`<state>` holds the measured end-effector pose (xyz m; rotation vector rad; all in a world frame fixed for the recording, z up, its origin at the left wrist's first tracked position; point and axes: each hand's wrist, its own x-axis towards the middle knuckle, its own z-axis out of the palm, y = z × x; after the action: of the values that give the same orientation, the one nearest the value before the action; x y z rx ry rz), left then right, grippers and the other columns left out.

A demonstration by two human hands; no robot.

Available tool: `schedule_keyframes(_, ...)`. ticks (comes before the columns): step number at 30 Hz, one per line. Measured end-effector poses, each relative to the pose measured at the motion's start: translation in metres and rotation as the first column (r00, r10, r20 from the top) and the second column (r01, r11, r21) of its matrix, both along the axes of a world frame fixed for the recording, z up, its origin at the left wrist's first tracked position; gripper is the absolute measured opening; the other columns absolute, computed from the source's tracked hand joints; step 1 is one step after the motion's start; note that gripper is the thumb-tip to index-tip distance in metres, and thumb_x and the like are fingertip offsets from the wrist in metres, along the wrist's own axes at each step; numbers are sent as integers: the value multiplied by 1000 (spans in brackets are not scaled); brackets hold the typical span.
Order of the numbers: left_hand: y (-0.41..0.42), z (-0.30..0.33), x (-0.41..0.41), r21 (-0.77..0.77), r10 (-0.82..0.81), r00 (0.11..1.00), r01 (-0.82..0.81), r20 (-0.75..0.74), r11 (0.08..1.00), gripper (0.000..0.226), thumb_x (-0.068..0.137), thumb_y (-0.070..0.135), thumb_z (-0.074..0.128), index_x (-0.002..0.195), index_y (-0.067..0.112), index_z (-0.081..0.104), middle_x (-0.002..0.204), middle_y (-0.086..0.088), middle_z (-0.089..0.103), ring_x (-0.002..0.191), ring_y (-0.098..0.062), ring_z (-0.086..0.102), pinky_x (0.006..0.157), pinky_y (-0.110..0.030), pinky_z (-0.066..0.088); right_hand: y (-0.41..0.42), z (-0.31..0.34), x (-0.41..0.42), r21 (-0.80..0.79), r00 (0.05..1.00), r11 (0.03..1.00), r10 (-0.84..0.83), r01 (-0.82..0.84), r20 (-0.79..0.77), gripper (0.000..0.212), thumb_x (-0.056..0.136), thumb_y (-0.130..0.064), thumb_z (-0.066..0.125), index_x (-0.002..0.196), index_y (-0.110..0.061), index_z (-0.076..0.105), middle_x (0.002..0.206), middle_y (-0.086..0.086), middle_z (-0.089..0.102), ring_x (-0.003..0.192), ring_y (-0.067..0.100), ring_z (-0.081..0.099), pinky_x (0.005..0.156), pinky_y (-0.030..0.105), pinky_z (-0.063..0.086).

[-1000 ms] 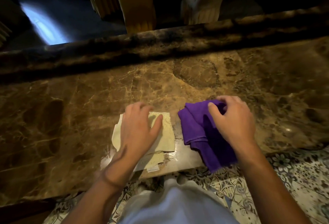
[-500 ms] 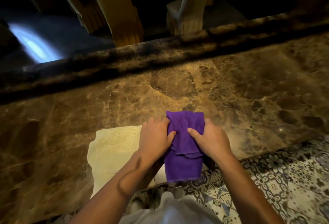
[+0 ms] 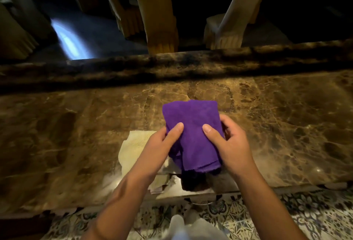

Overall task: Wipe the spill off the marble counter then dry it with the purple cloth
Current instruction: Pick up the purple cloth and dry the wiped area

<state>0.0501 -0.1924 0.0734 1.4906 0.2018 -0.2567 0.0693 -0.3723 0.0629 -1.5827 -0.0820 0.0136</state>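
The purple cloth (image 3: 193, 134) is folded and held up above the brown marble counter (image 3: 286, 125), near its front edge. My left hand (image 3: 162, 144) grips the cloth's left side, thumb on top. On the right side my right hand (image 3: 229, 142) grips it the same way. A pale yellow cloth (image 3: 133, 148) lies flat on the counter just left of my left wrist, partly hidden by my arm. A wet sheen (image 3: 193, 188) shows on the marble under the purple cloth.
A raised dark marble ledge (image 3: 172, 64) runs along the counter's far side. Beyond it stand several chairs (image 3: 158, 22) around a table. Patterned floor tiles (image 3: 286, 217) lie below the counter's front edge.
My left hand left the yellow cloth and joined my right hand on the purple cloth. Both hands lifted the purple cloth off the counter and spread it flatter.
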Motion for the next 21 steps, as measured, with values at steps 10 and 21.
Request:
schedule_keyframes(10,119,-5,-73,-91,284,927,-270,244,959,11,79,28,75,87,20,78,90,6,81,83,-4,70,74,-22,57,116,1,-60,176,944,958,262,-228,-201,57,64,-38,81,116,-19,68,111,-1,79,101,13,74,81,25,57)
schedule_keyframes(21,268,-17,-179,160,292,891,-363,347,918,14,82,33,73,96,29,72,92,16,79,82,5,69,74,-17,52,271,-10,-157,58,937,957,289,-283,-194,24,78,-34,74,99,-23,75,98,-10,81,92,3,74,78,21,57)
